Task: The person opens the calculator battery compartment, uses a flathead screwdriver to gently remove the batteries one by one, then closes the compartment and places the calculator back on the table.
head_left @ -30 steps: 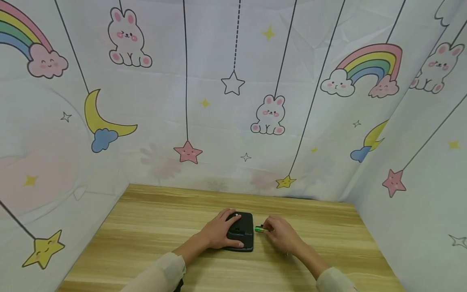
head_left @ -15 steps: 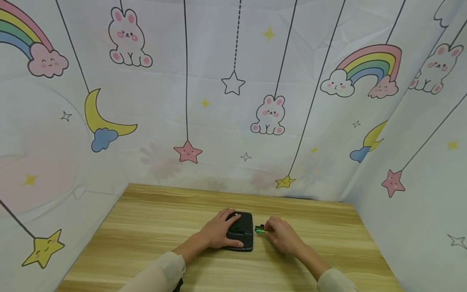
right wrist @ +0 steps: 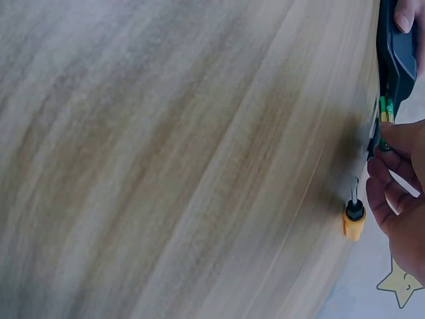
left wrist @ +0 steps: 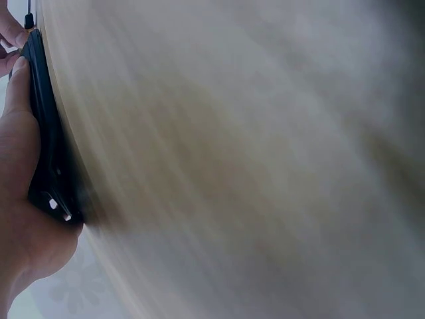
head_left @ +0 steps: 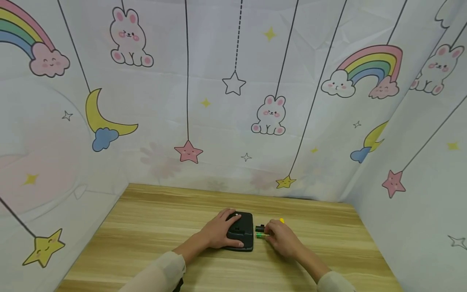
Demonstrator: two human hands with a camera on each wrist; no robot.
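Note:
A black, flat, calculator-like device (head_left: 245, 225) lies on the table with a recessed panel facing up. My left hand (head_left: 219, 232) rests across its left part, fingers and thumb stretched out and pressing on it. In the left wrist view the thumb runs along the device (left wrist: 46, 133). Just right of the device, my right hand (head_left: 285, 240) pinches a green battery (head_left: 260, 235) between thumb and fingers, low over the table. In the right wrist view the battery (right wrist: 386, 109) points at the device's end. A small black piece (head_left: 260, 228) lies beside the battery on the far side.
A yellow-handled screwdriver (right wrist: 354, 224) lies beyond my right hand, mostly hidden by it in the head view. Behind the wood-grain table (head_left: 175, 202) hangs a white curtain (head_left: 219, 121) printed with rabbits, stars and rainbows.
The right hand has shifted slightly nearer to me with the battery, uncovering more of the black piece and the screwdriver's yellow handle. The left hand and the device stay in place.

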